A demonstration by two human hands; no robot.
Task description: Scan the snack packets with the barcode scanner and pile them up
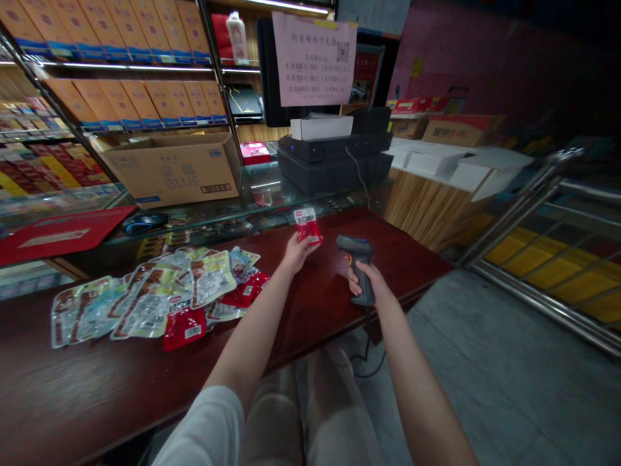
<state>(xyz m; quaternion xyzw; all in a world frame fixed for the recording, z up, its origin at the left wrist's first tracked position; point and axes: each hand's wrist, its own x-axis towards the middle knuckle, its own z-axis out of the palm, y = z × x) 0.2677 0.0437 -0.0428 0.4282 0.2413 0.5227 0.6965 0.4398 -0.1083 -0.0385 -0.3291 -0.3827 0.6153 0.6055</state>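
Note:
My left hand pinches a small red-and-white snack packet by its lower edge, above the dark red table. Wrapped round the grip of a dark grey barcode scanner is my right hand. The scanner's head points left, toward the packet, with a gap between them. Its cable hangs down past the table's front edge. Left of my left arm lies a pile of clear and red snack packets, overlapping one another.
The dark red table runs in front of me. Behind it stand a cardboard box, a computer mouse, a red folder and a black cash drawer below a monitor with a paper notice. A metal railing is at right.

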